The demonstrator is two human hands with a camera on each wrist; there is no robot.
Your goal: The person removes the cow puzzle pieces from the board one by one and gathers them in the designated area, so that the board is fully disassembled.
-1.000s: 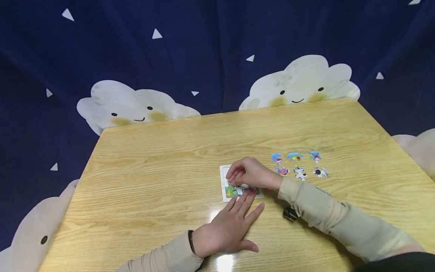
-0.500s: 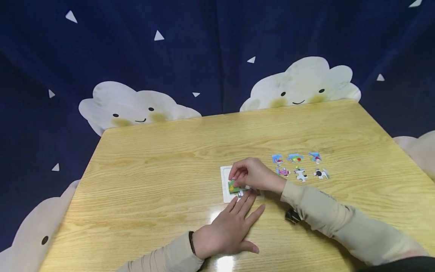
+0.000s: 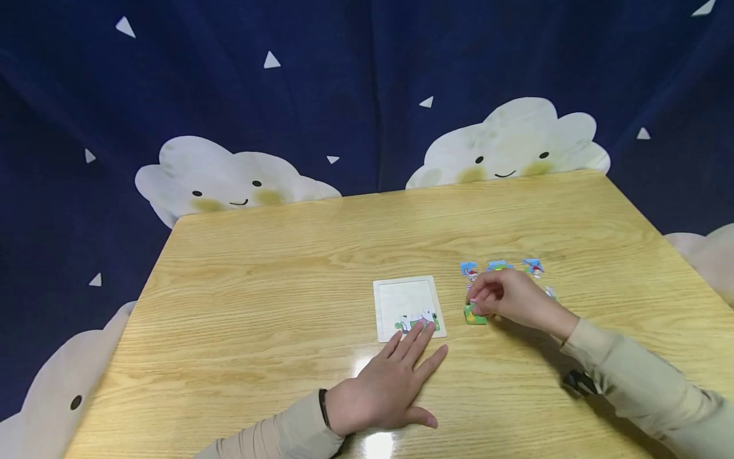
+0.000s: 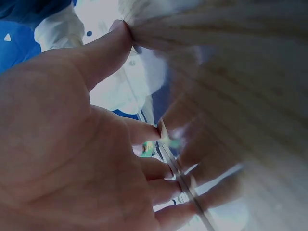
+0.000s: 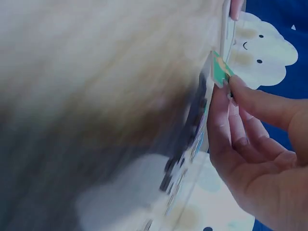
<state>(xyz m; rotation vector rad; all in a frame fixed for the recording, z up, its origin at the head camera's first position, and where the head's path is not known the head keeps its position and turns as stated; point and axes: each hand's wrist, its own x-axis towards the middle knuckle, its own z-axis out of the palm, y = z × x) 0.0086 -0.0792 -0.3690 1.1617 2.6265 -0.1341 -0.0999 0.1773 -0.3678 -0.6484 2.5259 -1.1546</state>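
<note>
My right hand [image 3: 518, 303] pinches a green jigsaw piece [image 3: 474, 317] with a yellow figure on it, close over the table to the right of the white puzzle tray [image 3: 404, 295]. In the right wrist view, thumb and fingertips grip this piece [image 5: 219, 71] by its edge, and it is tilted off the tabletop. My left hand [image 3: 387, 389] lies flat and spread, its fingertips resting on the tray's near side. Just ahead of those fingertips, pieces with white and green print [image 3: 424, 319] sit in the tray's near right part. The fingers partly cover them.
Several loose jigsaw pieces lie in two rows right of the tray; a blue-topped piece [image 3: 532, 265] is at the far right and another [image 3: 468, 268] at the left. My right hand hides much of the nearer row. A dark blue cloud-print curtain [image 3: 355, 76] hangs behind the wooden table [image 3: 275, 274].
My right hand has lifted the green piece out of the tray's near left corner and carried it right, to the near side of the loose pieces. The left hand has stayed in place.
</note>
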